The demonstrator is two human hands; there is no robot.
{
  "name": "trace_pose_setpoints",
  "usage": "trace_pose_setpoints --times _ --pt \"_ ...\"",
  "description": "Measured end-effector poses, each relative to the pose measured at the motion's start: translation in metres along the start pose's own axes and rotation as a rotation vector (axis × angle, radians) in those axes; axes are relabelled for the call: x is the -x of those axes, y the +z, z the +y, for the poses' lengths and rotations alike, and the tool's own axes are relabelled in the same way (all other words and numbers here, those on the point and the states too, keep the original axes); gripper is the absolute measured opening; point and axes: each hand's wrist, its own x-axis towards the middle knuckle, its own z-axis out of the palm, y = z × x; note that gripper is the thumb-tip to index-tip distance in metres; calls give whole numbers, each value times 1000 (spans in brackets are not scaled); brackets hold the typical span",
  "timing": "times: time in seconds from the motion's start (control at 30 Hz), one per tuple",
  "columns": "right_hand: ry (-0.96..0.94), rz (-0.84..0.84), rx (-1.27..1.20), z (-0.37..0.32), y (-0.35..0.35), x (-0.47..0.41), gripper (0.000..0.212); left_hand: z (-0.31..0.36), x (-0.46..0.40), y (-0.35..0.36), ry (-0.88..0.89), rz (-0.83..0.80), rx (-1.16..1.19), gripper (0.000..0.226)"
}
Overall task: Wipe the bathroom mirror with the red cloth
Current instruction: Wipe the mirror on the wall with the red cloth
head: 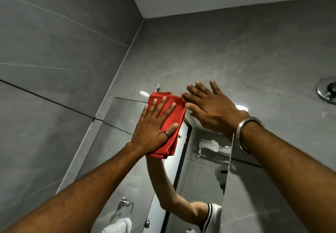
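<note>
A folded red cloth (171, 121) lies flat against the upper part of the bathroom mirror (127, 116). My left hand (154, 129) presses on it with fingers spread; a ring is on one finger. My right hand (209, 105) rests flat and open near the mirror's top edge, just right of the cloth, partly on the grey wall tile. A metal bangle (245, 132) circles my right wrist. The mirror reflects an arm and the door behind me.
Grey tiled walls (54, 50) meet in a corner to the left of the mirror. A round chrome fitting (327, 89) sticks out of the wall at far right. A towel ring with a white towel (120, 223) shows at the bottom.
</note>
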Motion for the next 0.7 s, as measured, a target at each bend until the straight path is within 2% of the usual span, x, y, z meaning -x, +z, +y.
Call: trace_pose_setpoints --times 0.2,0.43,0.63,0.7 --pt "-43 46 41 -23 21 -54 70 -61 6 -5 -77 1 7 78" --pt "-16 65 104 -51 43 -98 86 -133 15 -12 -146 34 33 73" --pt "28 82 124 -74 49 -115 98 -148 14 -12 -183 53 87 77" --pt "37 96 117 -79 50 -115 95 -147 17 -14 -219 55 105 80"
